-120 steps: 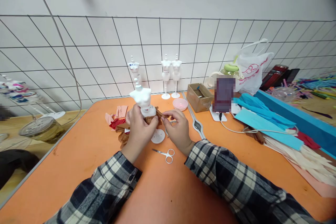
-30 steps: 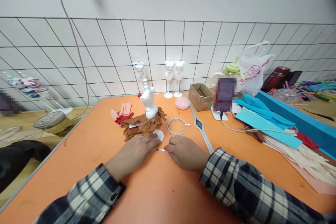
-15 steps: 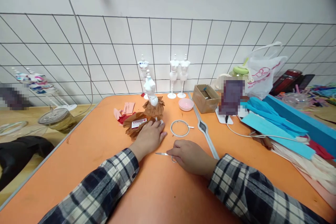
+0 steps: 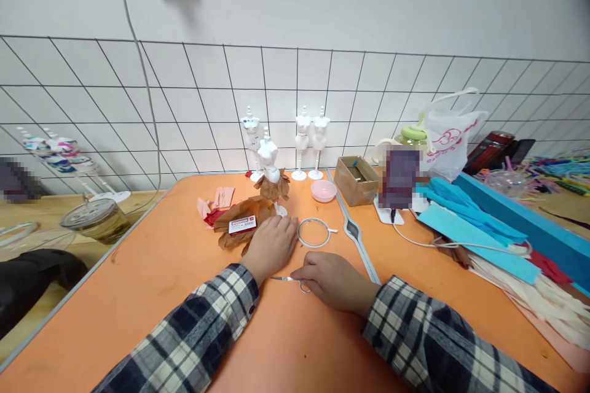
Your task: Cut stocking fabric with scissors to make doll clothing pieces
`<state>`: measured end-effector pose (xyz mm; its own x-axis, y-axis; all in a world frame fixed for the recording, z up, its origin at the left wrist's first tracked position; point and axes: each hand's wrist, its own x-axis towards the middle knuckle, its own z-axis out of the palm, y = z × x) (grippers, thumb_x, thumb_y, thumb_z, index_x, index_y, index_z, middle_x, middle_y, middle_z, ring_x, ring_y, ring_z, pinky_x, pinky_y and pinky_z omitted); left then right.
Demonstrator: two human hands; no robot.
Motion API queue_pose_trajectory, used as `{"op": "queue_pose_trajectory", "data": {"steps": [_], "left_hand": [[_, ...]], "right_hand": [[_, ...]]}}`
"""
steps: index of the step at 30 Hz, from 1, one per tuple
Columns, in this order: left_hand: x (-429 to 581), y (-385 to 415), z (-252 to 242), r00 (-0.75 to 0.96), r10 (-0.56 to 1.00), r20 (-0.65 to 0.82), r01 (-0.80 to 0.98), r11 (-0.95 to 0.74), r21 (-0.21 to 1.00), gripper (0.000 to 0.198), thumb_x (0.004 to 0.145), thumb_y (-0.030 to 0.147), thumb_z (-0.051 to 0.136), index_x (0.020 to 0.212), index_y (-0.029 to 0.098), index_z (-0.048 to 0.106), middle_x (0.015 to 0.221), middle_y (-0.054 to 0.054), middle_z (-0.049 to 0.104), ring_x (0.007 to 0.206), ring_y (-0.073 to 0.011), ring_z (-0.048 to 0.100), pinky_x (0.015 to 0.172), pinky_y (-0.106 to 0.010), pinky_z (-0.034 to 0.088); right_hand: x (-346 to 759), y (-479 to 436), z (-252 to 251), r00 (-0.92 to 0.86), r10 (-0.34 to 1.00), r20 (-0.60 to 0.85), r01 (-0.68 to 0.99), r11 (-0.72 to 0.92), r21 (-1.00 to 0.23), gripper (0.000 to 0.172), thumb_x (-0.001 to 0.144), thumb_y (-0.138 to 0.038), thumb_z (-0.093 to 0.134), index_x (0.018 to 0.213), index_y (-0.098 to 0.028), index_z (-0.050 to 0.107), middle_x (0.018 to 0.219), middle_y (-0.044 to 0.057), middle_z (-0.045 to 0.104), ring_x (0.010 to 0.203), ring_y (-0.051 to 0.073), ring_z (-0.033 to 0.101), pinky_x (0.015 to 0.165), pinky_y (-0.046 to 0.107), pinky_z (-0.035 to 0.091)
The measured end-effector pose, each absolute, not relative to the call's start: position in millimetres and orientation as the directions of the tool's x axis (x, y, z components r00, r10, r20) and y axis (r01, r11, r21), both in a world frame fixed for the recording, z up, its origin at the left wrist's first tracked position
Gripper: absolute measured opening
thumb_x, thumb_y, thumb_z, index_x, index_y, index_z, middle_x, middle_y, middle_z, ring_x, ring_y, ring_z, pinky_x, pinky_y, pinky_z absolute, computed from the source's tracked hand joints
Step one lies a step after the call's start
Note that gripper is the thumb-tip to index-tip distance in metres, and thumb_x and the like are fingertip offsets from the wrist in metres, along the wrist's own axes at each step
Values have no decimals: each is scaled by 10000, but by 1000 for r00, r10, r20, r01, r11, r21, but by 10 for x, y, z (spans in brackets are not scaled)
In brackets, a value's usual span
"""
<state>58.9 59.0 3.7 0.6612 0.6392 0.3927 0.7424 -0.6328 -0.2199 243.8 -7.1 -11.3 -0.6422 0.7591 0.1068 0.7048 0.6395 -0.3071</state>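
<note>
My right hand is closed around the handle of small metal scissors, which lie low over the orange table with the blades pointing left. My left hand rests palm down, fingers stretched forward to the round base of a small white dress-form mannequin. That mannequin wears a ruffled brown skirt and leans a little. Left of my hand lies crumpled brown fabric with a small red-and-white box on it. A white embroidery-hoop-like ring lies just beyond my right hand.
Several more mannequins stand by the tiled wall. A pink bowl, a cardboard box and a grey strap are to the right. Blue cloth and a cable lie further right; pink and red scraps lie left.
My left hand has shifted right, and the brown-skirted mannequin has moved right, its base now showing. My right hand still holds the scissors. The view has tilted up slightly.
</note>
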Motion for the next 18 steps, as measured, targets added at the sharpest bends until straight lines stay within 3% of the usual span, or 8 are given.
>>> {"op": "queue_pose_trajectory", "data": {"steps": [3, 5, 8, 10, 12, 15, 18], "left_hand": [[288, 479, 187, 763, 366, 533, 561, -784, -264, 298, 843, 157, 494, 1097, 206, 643, 909, -65, 705, 833, -223, 612, 784, -356, 454], [-112, 540, 235, 668, 293, 684, 600, -756, -261, 260, 813, 148, 508, 1002, 237, 663, 891, -41, 713, 814, -208, 614, 815, -350, 446], [-841, 812, 236, 281, 509, 813, 903, -428, -44, 203, 826, 182, 472, 883, 201, 666, 875, -67, 706, 860, -235, 611, 862, -366, 430], [-1231, 1023, 212, 136, 661, 738, 968, -247, 44, 270, 866, 209, 422, 964, 173, 671, 953, -78, 710, 927, -236, 608, 902, -361, 415], [-1435, 1197, 184, -19, 695, 719, 983, -117, 139, 349, 907, 228, 377, 1124, 152, 641, 1054, -84, 702, 966, -228, 601, 916, -350, 404], [-1414, 1365, 141, -13, 744, 668, 983, -113, 144, 421, 940, 277, 369, 1270, 137, 589, 1173, -108, 666, 1072, -236, 551, 982, -353, 348], [-1227, 1469, 122, -62, 772, 632, 988, -42, 149, 423, 946, 378, 403, 1220, 172, 650, 1224, -113, 628, 1124, -281, 481, 994, -410, 290]], "right_hand": [[2459, -91, -96, -639, 761, 113, 710, 640, -295, 275, 943, -241, 482, 1109, -313, 689, 843, 15, 584, 769, 147, 519, 621, 270, 269], [2467, -98, -77, -637, 763, 112, 713, 638, -290, 262, 929, -236, 501, 1101, -302, 687, 836, 14, 578, 774, 148, 518, 614, 271, 263], [2459, -103, -53, -647, 756, 97, 711, 645, -280, 239, 916, -234, 512, 1079, -276, 683, 833, 16, 572, 779, 150, 518, 608, 274, 260], [2444, -106, -44, -653, 753, 85, 710, 647, -277, 229, 916, -228, 502, 1056, -267, 678, 835, 14, 568, 778, 148, 518, 607, 276, 261], [2428, -107, -36, -656, 752, 73, 709, 646, -282, 225, 914, -217, 489, 1034, -263, 673, 839, 11, 564, 772, 143, 516, 604, 277, 261], [2408, -104, -30, -660, 749, 60, 706, 646, -290, 234, 912, -210, 473, 1033, -268, 664, 844, 10, 559, 767, 140, 513, 595, 277, 257], [2383, -94, -37, -651, 757, 62, 709, 635, -305, 240, 912, -221, 464, 1048, -278, 654, 853, 8, 564, 761, 139, 514, 591, 275, 252]]}}
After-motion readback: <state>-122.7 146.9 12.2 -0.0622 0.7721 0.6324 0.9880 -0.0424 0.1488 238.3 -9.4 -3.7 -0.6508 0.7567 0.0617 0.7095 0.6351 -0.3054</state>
